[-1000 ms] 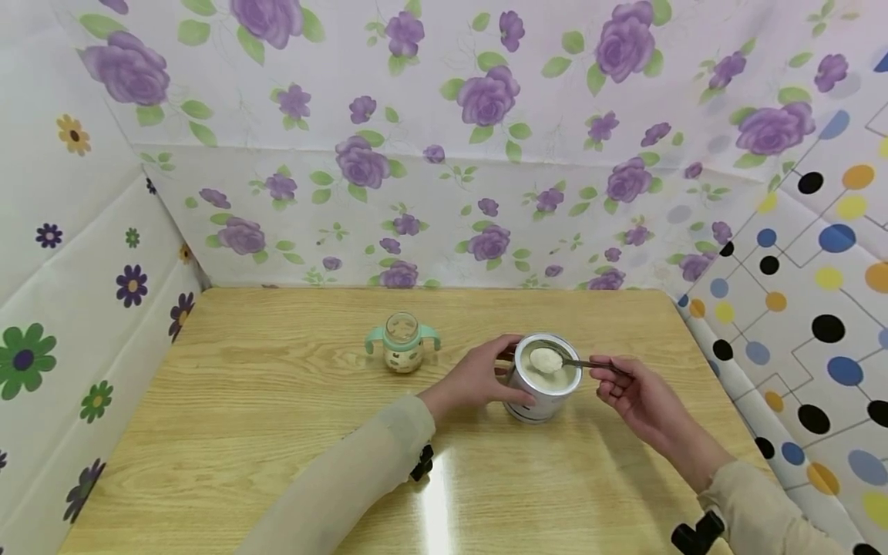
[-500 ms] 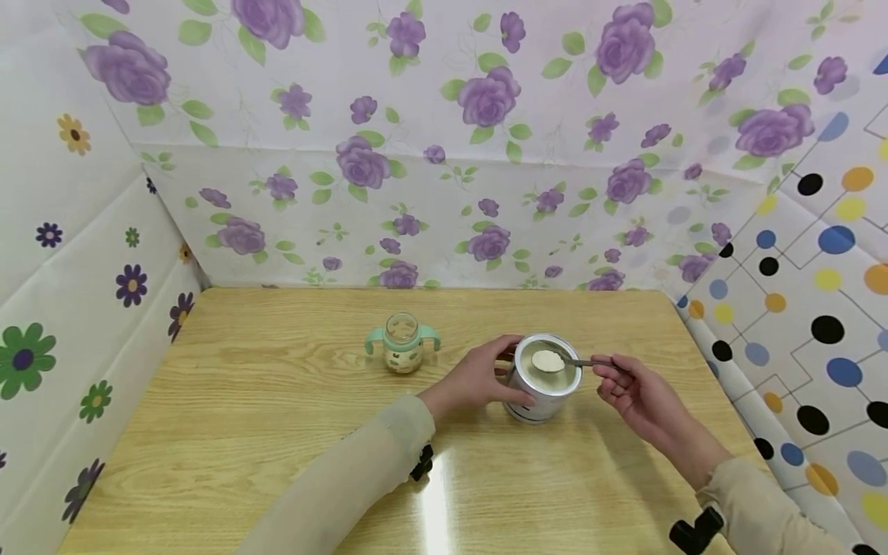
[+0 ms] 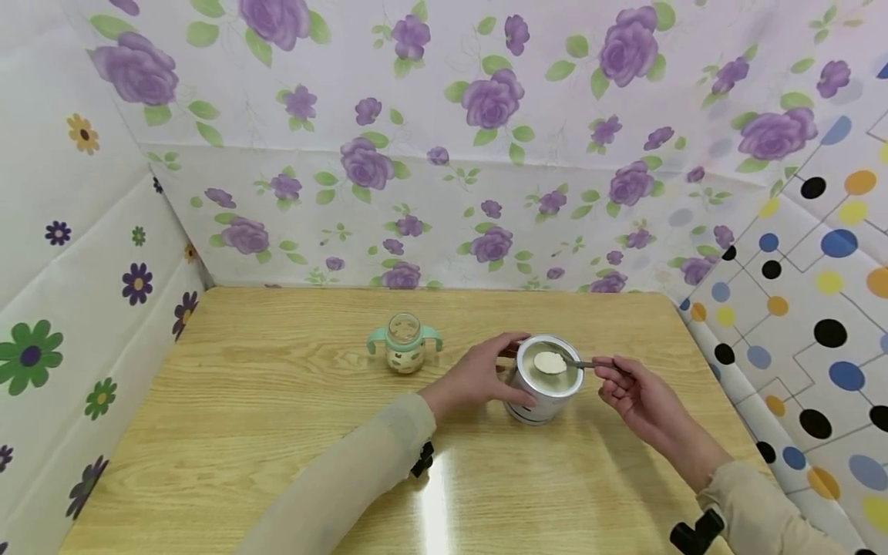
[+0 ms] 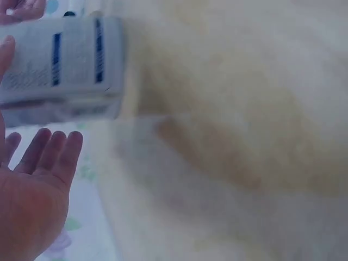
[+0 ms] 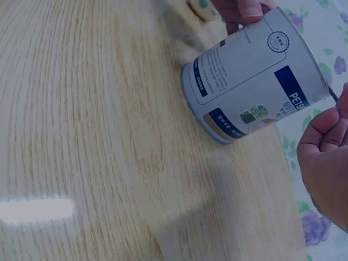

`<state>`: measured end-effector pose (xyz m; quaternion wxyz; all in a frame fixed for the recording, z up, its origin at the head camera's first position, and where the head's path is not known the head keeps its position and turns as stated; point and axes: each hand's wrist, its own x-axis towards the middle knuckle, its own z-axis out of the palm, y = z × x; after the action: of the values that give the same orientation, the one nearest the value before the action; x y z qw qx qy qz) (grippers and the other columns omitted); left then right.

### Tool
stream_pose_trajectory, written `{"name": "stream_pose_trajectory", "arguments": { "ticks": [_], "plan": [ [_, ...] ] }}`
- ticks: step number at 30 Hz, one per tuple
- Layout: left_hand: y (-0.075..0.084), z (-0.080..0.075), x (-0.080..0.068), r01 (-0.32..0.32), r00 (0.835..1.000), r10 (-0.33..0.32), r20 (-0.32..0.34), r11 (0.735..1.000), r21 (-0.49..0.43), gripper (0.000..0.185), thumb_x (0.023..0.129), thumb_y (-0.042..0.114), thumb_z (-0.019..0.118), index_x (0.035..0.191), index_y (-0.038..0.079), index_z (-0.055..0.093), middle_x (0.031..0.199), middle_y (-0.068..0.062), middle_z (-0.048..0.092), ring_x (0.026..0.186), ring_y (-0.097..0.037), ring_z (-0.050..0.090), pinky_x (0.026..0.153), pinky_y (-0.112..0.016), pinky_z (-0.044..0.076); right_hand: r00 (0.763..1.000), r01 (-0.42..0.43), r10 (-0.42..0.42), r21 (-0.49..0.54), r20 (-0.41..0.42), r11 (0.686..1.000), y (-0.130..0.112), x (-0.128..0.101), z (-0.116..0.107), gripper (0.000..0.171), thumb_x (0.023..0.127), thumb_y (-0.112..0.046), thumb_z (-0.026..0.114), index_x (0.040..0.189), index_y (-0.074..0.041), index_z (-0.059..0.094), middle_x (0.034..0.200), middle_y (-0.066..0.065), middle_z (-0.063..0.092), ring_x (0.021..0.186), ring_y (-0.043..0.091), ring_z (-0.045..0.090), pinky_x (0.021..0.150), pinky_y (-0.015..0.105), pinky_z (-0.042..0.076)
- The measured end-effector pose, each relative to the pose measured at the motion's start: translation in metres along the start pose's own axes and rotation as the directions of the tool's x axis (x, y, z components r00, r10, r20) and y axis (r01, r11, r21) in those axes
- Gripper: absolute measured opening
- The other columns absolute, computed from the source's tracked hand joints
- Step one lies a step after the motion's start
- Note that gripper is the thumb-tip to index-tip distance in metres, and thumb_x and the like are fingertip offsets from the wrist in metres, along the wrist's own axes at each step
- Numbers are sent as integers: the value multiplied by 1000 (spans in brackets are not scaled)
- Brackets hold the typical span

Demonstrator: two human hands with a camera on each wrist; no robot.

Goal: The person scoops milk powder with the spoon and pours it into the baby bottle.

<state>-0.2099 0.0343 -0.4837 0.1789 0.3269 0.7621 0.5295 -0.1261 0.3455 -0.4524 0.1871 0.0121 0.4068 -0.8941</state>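
Observation:
A white can (image 3: 544,393) with a silver rim stands on the table, with pale powder visible inside. My left hand (image 3: 479,375) holds it from the left, thumb at the front and fingers round the back. In the left wrist view, the fingers (image 4: 41,157) of that hand spread beside the can (image 4: 65,65). My right hand (image 3: 641,397) pinches the handle of a metal spoon (image 3: 586,363). A mound of powder (image 3: 550,363) fills the spoon's bowl, over the can's opening. Blue label bands and print show on the can (image 5: 253,76) in the right wrist view.
A sippy cup (image 3: 405,354) with two green handles and a clear top stands left of the can, further back. Flowered cloth (image 3: 444,208) rises behind the wooden table (image 3: 277,370). A dotted cloth (image 3: 798,324) lines the right side.
The powder on the spoon looks flatter than a second ago, and the spoon has shifted very slightly. The left hand keeps its hold on the can. The head view has moved a little.

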Motion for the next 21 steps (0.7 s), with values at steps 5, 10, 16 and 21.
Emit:
{"name": "stream_pose_trajectory", "arguments": {
  "ticks": [5, 10, 16, 21],
  "plan": [
    [21, -32, -7, -2, 1000, 4, -18, 994, 106, 107, 78, 35, 99, 166, 23, 39, 157, -3, 54, 144, -23, 52, 114, -37, 49, 1000, 1, -1, -9, 2, 1000, 0, 1, 0, 54, 120, -18, 27, 118, 3, 76, 102, 9, 81, 83, 13, 74, 84, 28, 60],
    [38, -84, -29, -34, 997, 46, -60, 982, 185, 101, 79, 35, 98, 163, 19, 44, 156, -2, 56, 143, -25, 53, 116, -39, 48, 1000, 8, -8, -9, 8, 1000, 1, 1, -1, 54, 120, -18, 28, 118, 3, 77, 102, 9, 81, 83, 13, 74, 84, 28, 60],
    [39, -144, -68, 6, 990, 27, -136, 972, 234, 94, 85, 34, 94, 163, 21, 45, 157, -1, 55, 146, -27, 50, 119, -47, 44, 1000, 14, -14, -6, 19, 1000, 2, 2, -1, 53, 120, -18, 29, 118, 3, 77, 102, 8, 81, 83, 13, 74, 84, 28, 60],
    [28, -172, -93, 55, 983, -8, -185, 966, 252, 94, 86, 34, 94, 164, 26, 43, 160, -3, 52, 148, -29, 47, 121, -54, 41, 1000, 11, -11, 3, 28, 1000, 3, 3, 0, 53, 120, -18, 29, 118, 3, 77, 101, 8, 81, 83, 13, 74, 84, 28, 59]
  ]
}}
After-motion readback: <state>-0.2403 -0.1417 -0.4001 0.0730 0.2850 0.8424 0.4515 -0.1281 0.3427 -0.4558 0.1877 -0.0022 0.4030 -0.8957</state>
